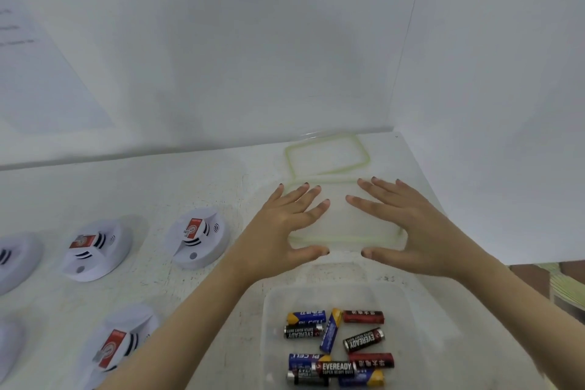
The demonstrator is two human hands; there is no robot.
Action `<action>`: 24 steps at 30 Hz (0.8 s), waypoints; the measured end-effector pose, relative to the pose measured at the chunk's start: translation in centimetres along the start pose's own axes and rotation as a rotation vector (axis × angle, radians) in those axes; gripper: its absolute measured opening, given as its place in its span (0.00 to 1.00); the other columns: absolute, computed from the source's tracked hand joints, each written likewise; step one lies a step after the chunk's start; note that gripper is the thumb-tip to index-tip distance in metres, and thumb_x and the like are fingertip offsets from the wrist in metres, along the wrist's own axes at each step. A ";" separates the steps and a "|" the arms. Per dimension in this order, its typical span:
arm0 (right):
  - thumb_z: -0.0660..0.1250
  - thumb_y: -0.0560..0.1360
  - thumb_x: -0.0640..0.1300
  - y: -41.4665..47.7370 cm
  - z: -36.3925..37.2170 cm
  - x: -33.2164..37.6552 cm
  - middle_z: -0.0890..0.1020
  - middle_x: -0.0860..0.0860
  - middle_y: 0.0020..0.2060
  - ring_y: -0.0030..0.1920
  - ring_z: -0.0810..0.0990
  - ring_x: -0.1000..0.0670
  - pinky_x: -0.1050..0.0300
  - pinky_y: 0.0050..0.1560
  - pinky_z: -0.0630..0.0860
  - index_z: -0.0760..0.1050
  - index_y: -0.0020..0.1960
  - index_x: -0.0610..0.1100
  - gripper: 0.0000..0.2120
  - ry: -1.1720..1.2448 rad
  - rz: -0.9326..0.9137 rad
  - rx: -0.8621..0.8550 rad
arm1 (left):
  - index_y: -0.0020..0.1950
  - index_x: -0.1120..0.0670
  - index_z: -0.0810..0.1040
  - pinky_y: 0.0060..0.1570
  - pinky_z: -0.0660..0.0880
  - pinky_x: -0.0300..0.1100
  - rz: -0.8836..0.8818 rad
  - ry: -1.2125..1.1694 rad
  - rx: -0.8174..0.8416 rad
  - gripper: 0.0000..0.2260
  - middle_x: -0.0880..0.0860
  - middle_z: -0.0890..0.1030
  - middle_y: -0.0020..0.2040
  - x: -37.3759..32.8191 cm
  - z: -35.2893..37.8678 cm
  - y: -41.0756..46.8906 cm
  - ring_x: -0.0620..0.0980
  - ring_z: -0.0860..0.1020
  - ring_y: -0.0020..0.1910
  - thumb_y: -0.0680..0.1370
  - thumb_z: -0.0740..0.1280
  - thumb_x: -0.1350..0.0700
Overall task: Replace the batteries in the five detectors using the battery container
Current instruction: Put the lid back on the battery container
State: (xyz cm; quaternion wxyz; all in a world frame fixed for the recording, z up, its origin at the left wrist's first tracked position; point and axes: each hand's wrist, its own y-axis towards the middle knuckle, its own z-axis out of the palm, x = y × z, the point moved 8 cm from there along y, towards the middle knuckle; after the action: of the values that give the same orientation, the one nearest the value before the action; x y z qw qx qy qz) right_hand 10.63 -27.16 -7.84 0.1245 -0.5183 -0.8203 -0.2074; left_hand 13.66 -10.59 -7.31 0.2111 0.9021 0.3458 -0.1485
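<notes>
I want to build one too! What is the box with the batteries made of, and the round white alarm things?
The box looks like clear, slightly cloudy plastic: the table shows through its walls. The detectors look like smooth white plastic, judging by their moulded slots; I can't be sure.

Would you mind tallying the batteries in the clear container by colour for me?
In the clear container:
Blue batteries: 4
Black batteries: 4
Red batteries: 2
Total: 10
</notes>
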 end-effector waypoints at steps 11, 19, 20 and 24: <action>0.62 0.72 0.62 0.9 0.4 1.7 0.51 0.57 0.75 0.74 0.42 0.62 0.54 0.75 0.40 0.58 0.70 0.69 0.28 0.022 -0.092 0.151 | 0.63 0.52 0.78 0.72 0.53 0.36 -0.184 -0.042 -0.131 0.27 0.52 0.69 0.71 2.5 -3.7 0.8 0.45 0.63 0.72 0.73 0.57 0.75; 0.65 0.65 0.69 1.5 0.8 1.9 0.54 0.60 0.75 0.73 0.46 0.66 0.62 0.74 0.40 0.61 0.68 0.68 0.33 0.115 -0.067 0.114 | 0.76 0.45 0.56 0.70 0.31 0.32 -0.171 -0.097 0.149 0.50 0.39 0.46 0.75 0.5 0.0 -0.6 0.29 0.38 0.72 0.59 0.65 0.28; 0.66 0.64 0.69 1.6 0.9 1.9 0.56 0.59 0.74 0.73 0.48 0.66 0.64 0.73 0.41 0.61 0.68 0.67 0.34 0.103 -0.070 0.086 | 0.76 0.46 0.56 0.68 0.30 0.30 -0.164 -0.077 0.132 0.49 0.39 0.45 0.75 0.5 0.0 -0.6 0.29 0.37 0.72 0.59 0.64 0.28; 0.68 0.65 0.63 1.4 1.1 2.1 0.66 0.51 0.72 0.73 0.60 0.58 0.63 0.73 0.55 0.70 0.67 0.56 0.32 0.089 -0.113 -0.080 | 0.76 0.50 0.58 0.67 0.29 0.31 -0.119 0.038 0.085 0.47 0.42 0.47 0.74 -0.2 0.0 -0.3 0.35 0.41 0.73 0.61 0.62 0.33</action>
State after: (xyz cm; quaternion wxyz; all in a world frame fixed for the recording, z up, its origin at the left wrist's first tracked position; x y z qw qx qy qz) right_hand 11.01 -24.40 -7.63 0.1280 -0.4661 -0.8330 -0.2693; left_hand 13.32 -10.45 -7.33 0.1567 0.8908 0.3961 -0.1582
